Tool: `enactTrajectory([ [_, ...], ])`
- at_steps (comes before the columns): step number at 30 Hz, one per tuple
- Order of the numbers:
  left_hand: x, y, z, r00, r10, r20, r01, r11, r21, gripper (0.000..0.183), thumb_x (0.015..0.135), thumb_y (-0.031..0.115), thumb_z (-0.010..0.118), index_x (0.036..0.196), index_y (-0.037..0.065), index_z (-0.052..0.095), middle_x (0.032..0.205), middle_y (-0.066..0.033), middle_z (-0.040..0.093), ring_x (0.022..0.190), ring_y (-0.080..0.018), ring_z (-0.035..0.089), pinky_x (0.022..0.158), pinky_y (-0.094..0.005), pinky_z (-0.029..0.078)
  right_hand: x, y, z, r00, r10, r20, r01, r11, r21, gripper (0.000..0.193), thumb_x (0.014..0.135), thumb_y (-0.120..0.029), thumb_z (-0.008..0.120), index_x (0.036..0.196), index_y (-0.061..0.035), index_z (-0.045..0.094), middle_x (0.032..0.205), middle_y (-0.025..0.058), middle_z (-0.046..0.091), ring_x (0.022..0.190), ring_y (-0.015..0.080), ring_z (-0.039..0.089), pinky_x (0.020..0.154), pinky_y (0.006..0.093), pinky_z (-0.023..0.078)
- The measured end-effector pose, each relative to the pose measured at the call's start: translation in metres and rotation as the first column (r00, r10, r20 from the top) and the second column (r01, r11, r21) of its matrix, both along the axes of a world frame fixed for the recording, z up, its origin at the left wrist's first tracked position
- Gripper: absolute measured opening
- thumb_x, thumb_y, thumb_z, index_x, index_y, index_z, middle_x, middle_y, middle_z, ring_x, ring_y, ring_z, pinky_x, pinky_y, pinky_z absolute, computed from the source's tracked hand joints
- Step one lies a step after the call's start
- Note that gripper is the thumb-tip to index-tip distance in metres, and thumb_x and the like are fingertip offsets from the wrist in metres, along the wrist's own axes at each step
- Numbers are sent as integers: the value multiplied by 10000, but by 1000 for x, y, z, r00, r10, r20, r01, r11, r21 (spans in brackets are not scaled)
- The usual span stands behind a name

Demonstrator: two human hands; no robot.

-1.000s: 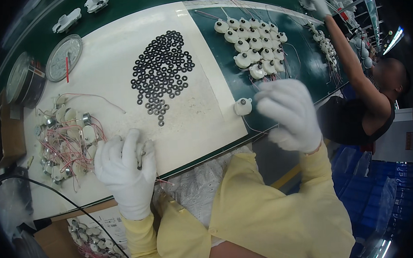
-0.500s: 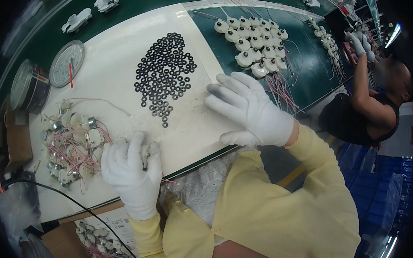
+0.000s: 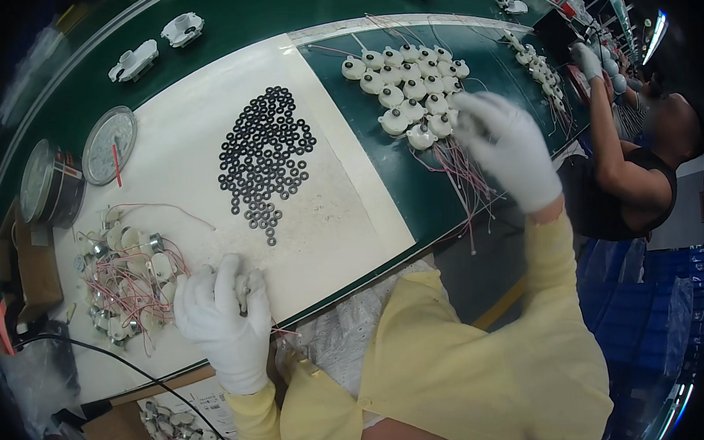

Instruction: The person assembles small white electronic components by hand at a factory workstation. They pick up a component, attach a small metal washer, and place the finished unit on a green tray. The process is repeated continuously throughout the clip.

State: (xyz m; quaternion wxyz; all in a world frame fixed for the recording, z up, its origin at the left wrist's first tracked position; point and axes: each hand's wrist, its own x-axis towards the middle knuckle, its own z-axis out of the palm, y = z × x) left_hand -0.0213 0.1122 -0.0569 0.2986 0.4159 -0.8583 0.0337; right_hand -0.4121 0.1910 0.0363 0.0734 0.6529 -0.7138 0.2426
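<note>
My left hand (image 3: pixel 223 325), in a white glove, is closed at the near edge of the white board. A thin pink wire (image 3: pixel 286 332) comes out beside its thumb, and the small wired motor in its grip is mostly hidden by the fingers. My right hand (image 3: pixel 509 147), gloved too and slightly blurred, is raised at the right side of the grouped white motor housings (image 3: pixel 412 90). Its fingers are bent and apart from the thumb, with nothing seen between them. Many black rings (image 3: pixel 266 157) lie flat on the board between my hands.
Left of my left hand lies a tangled pile of wired motors (image 3: pixel 130 274). Behind it are a clear tub (image 3: pixel 52 186) and a round lid (image 3: pixel 110 146) with a red stick. Pink wires (image 3: pixel 467 189) hang over the table's near edge. A co-worker (image 3: pixel 631 162) is at the right.
My right hand has moved right and away from me, from beside the rings to the motor housings, its fingers now bent. My left hand stays closed. The whole view has shifted slightly.
</note>
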Motion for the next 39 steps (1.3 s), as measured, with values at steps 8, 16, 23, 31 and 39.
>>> enactTrajectory([
  [8, 0, 0, 1, 1000, -8, 3, 8, 1000, 11, 438, 841, 177, 806, 1258, 103, 692, 1099, -128, 649, 1072, -346, 624, 1074, -552, 474, -126, -28, -39, 996, -71, -62, 81, 980, 179, 554, 839, 56, 697, 1370, -99, 672, 1314, 149, 679, 1103, 327, 708, 940, 358, 571],
  [16, -2, -5, 3, 996, -63, -57, 62, 998, -14, 454, 834, 242, 838, 1245, 119, 688, 1057, -92, 667, 993, -320, 643, 1037, -539, 485, -141, -19, -64, 963, -244, 114, 226, 962, 153, 446, 919, -39, 658, 1361, -95, 673, 1279, 164, 700, 1142, 370, 693, 976, 410, 562],
  [23, 10, 2, 6, 943, -106, -315, 146, 984, 106, 553, 851, 170, 829, 1360, 28, 667, 1194, -129, 707, 1097, -333, 653, 1047, -480, 485, -58, 4, -13, 982, -132, 136, 152, 976, -154, 391, 988, -51, 673, 1376, -3, 660, 1224, 139, 723, 971, 211, 713, 878, 324, 561],
  [31, -34, 6, 52, 724, -412, -553, 514, 857, 35, 601, 899, 237, 785, 1381, -63, 591, 865, -94, 674, 710, -303, 633, 690, -423, 519, 162, -10, -53, 728, 652, 212, -580, 750, -317, 1009, 777, -245, 922, 1600, 16, 400, 1248, 165, 706, 912, 243, 684, 741, 364, 537],
  [39, -21, -26, 56, 927, -284, -244, 261, 958, -122, 488, 838, 173, 721, 1300, 19, 674, 934, -112, 680, 819, -342, 655, 750, -449, 527, 157, -2, -64, -267, 318, 910, -44, 939, -341, 844, 974, -460, 751, 1591, 15, 425, 946, 20, 656, 751, 94, 578, 651, 237, 466],
])
